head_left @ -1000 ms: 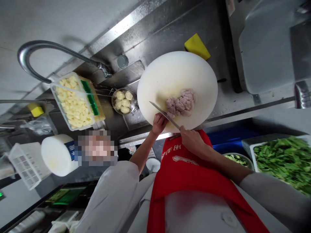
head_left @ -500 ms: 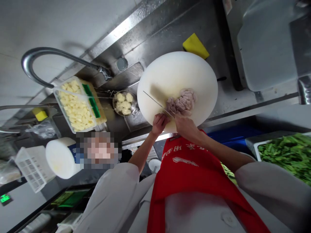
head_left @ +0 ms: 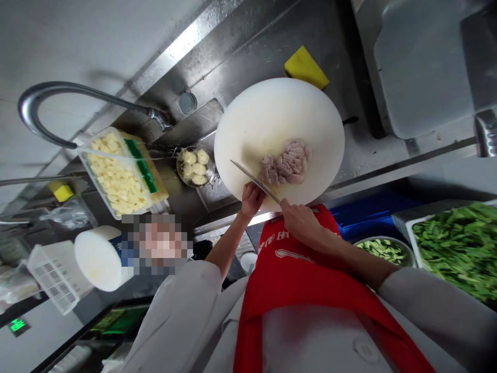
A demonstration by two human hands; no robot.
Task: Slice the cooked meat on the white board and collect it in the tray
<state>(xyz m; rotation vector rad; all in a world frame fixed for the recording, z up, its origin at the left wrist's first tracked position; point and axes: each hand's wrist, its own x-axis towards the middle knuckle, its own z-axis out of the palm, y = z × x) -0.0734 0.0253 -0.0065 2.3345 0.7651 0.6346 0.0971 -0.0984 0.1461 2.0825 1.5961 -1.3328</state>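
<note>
A round white cutting board (head_left: 248, 124) lies over the sink counter. Sliced pale pink meat (head_left: 289, 163) sits in an overlapping pile on its near half. My right hand (head_left: 298, 220) is closed around the handle of a kitchen knife (head_left: 252, 178), whose blade slants up and left across the board, beside the meat. My left hand (head_left: 252, 200) rests at the board's near edge, left of the blade, with its fingers curled. Whatever those fingers hold is hidden from view.
Left of the board are a metal pot (head_left: 186, 176) with pale peeled pieces, a clear tub (head_left: 83, 155) of pale chunks and a faucet (head_left: 27, 109). A yellow cloth (head_left: 306, 67) lies behind. Leafy greens (head_left: 458, 248) and a bowl of green slices (head_left: 382, 251) stand right. A person's blurred head is at left.
My right hand has drawn the knife back toward my body, down from the meat. My left hand stays curled near the board's edge. The view has shifted slightly.
</note>
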